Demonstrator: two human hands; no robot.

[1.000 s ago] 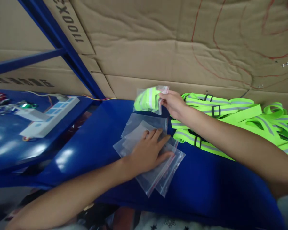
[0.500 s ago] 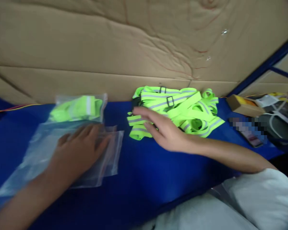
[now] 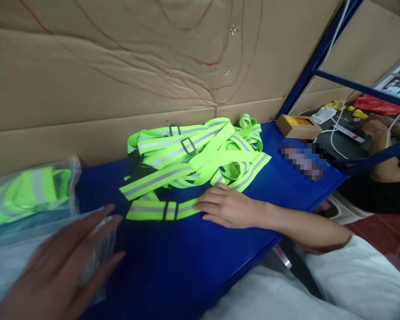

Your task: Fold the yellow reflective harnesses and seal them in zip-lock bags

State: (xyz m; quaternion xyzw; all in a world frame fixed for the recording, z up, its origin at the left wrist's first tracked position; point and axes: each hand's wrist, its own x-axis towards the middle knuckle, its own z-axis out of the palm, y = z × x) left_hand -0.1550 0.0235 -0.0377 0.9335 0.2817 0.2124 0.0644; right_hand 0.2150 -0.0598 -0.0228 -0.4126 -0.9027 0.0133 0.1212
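My right hand has its fingers closed on the end of a neon-yellow reflective strap, which lies along the near side of a heap of similar straps. Grey stripes and black buckles show on these straps. At the lower left, my left hand is spread, fingers apart, over clear plastic bags. One bag corner shows between its thumb and fingers. Beyond it lies a clear bag with a folded neon-yellow strap bundle inside.
The blue table meets a cardboard wall at the back. A small cardboard box and a blurred-out object are at the right. Past a blue metal frame, another person's arm is visible.
The view has swung right. My right hand has moved from over the heap to its near edge and closed on a strap, now drawn out in front. My left hand stays by the bags.
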